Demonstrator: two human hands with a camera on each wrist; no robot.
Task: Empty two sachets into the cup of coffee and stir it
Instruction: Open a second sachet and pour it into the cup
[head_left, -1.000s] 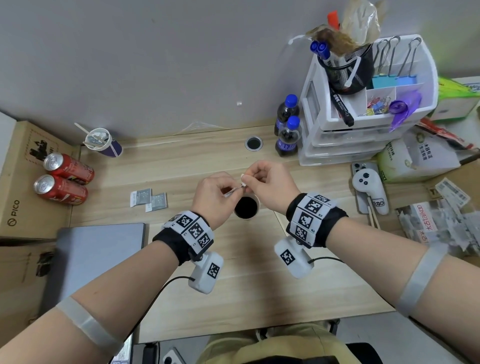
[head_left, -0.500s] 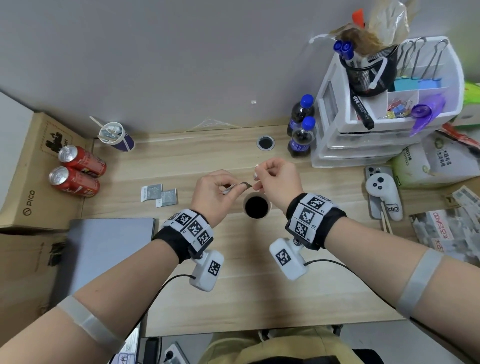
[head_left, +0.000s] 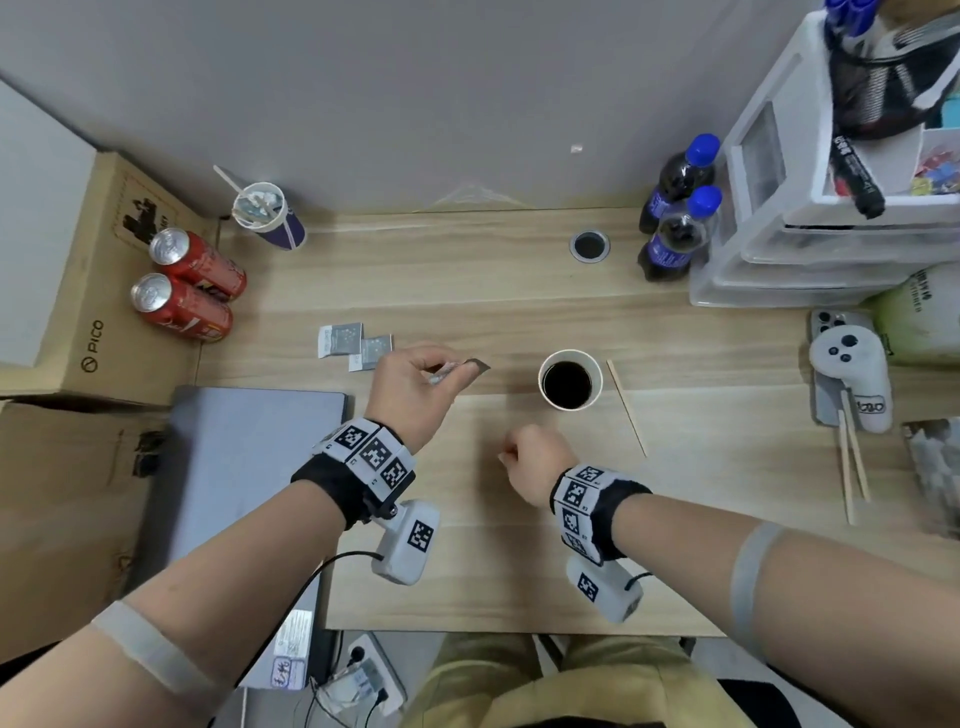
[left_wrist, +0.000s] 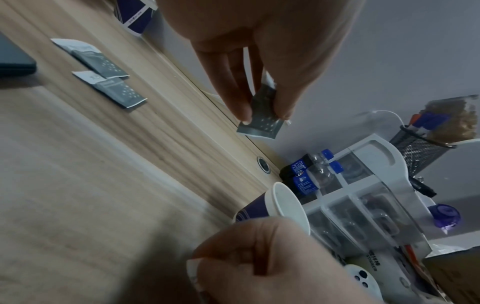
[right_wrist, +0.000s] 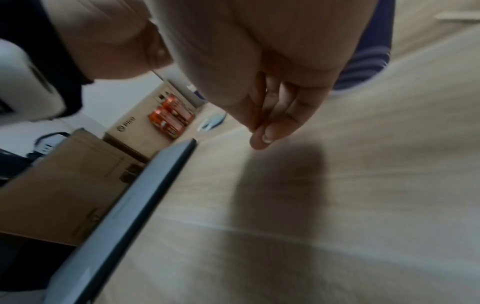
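Observation:
My left hand (head_left: 461, 370) pinches a small grey sachet (head_left: 477, 366) between thumb and fingers, held above the table to the left of the cup. In the left wrist view the sachet (left_wrist: 261, 125) hangs from those fingertips (left_wrist: 244, 115). The white paper cup (head_left: 570, 356) of black coffee stands upright at mid-table. My right hand (head_left: 506, 457) is curled near the table, in front of the cup, pinching a small pale scrap (left_wrist: 191, 266) that looks like a torn-off sachet strip. Two more grey sachets (head_left: 340, 339) (head_left: 375, 352) lie flat to the left. A wooden stirrer (head_left: 626, 410) lies right of the cup.
A closed grey laptop (head_left: 249, 467) lies front left. Two red cans (head_left: 192, 265) lie on a cardboard box. A purple paper cup (head_left: 265, 213) stands at the back. Two blue-capped bottles (head_left: 680, 228), white drawers (head_left: 831, 234) and a white controller (head_left: 849, 374) crowd the right.
The hands were together over the cup on the sachet. They have parted: the left moved left with the sachet, the right drew back toward me and lower.

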